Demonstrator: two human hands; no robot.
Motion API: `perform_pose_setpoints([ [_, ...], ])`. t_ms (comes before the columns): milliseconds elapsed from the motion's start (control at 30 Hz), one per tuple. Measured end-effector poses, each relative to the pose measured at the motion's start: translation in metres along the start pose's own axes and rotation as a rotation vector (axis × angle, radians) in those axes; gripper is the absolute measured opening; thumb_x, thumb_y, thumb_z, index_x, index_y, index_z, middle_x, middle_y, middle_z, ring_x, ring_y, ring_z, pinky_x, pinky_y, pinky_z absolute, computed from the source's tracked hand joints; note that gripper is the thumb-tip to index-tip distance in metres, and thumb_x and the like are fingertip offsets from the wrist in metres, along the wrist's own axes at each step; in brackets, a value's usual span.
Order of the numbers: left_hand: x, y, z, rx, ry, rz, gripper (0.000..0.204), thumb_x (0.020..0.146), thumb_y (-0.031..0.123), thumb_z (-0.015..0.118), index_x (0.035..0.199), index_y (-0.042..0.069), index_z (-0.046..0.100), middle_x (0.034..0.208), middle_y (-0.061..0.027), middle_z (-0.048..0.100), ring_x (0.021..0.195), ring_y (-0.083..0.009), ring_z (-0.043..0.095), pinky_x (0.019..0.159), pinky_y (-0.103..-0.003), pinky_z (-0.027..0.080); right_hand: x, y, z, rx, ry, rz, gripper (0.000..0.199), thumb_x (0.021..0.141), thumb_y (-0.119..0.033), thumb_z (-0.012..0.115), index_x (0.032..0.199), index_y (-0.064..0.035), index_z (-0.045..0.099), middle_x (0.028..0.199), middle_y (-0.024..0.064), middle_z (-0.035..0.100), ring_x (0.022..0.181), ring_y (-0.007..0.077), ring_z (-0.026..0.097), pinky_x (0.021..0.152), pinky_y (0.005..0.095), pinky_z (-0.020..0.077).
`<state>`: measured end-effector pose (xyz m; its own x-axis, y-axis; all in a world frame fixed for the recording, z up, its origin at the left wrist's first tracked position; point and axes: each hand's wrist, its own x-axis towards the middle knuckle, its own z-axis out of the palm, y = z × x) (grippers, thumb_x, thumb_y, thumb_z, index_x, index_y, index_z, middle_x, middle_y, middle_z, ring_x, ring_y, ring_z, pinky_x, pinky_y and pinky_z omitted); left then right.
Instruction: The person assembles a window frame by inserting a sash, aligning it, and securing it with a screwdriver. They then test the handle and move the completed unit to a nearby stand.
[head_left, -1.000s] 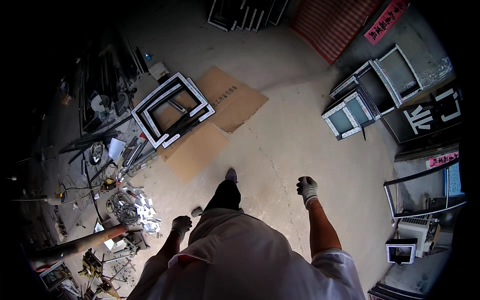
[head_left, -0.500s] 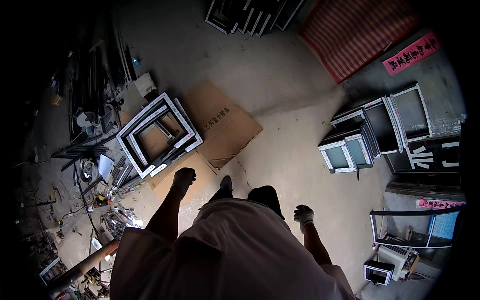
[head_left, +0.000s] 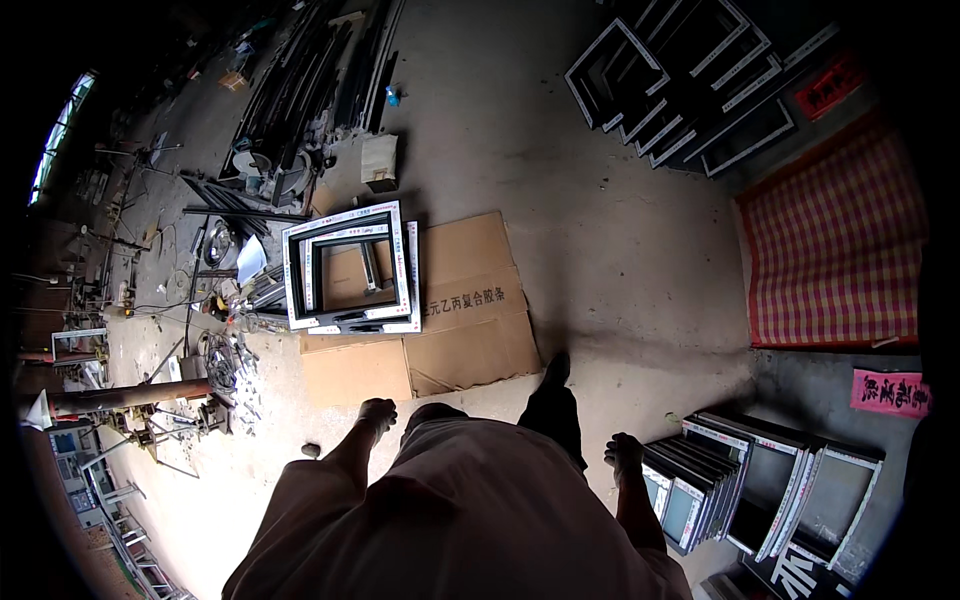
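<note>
Window frames (head_left: pixel 350 268) stacked on cardboard (head_left: pixel 460 320) lie ahead, nearer the left hand (head_left: pixel 376 413); both hands, right hand (head_left: pixel 623 455) included, hang empty, fingers loosely curled.

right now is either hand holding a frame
No, the left hand and the right hand both hang empty, while the frames lie apart on the cardboard.

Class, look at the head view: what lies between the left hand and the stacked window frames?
Flattened cardboard lies between the left hand and the window frames.
</note>
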<state>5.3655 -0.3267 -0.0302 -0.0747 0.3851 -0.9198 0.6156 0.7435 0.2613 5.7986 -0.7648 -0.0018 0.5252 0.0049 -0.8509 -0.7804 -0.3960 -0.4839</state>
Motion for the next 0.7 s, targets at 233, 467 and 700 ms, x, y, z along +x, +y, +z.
perform_pose_setpoints([
  [233, -0.094, 0.072, 0.108, -0.132, -0.053, 0.062, 0.019, 0.093, 0.023, 0.06, 0.088, 0.007, 0.07, 0.078, -0.0038, 0.068, 0.063, -0.0146, 0.061, 0.057, -0.031, 0.047, 0.099, -0.306, -0.009, -0.15, -0.021, -0.288, 0.009, 0.099, -0.018, 0.058, 0.1, -0.0109, 0.064, 0.068, 0.0022, 0.057, 0.046, 0.0116, 0.047, 0.043, 0.0268, 0.0354],
  [467, -0.097, 0.223, 0.153, -0.335, -0.017, 0.282, 0.021, 0.096, 0.019, 0.055, 0.088, 0.006, 0.07, 0.078, -0.0039, 0.069, 0.068, -0.0151, 0.066, 0.062, -0.032, 0.049, 0.154, -0.413, 0.104, -0.275, -0.289, -0.37, 0.012, 0.097, -0.018, 0.063, 0.103, -0.0093, 0.066, 0.075, 0.0068, 0.065, 0.055, 0.0165, 0.058, 0.049, 0.0303, 0.0444],
  [700, 0.07, 0.226, 0.161, -0.285, -0.182, 0.065, 0.022, 0.1, 0.022, 0.054, 0.084, 0.01, 0.065, 0.073, -0.0023, 0.063, 0.059, -0.0147, 0.057, 0.052, -0.032, 0.045, 0.195, -0.421, 0.248, -0.516, -0.49, -0.229, 0.014, 0.097, -0.02, 0.067, 0.104, -0.0077, 0.065, 0.081, 0.0089, 0.067, 0.062, 0.0187, 0.062, 0.053, 0.0328, 0.0503],
])
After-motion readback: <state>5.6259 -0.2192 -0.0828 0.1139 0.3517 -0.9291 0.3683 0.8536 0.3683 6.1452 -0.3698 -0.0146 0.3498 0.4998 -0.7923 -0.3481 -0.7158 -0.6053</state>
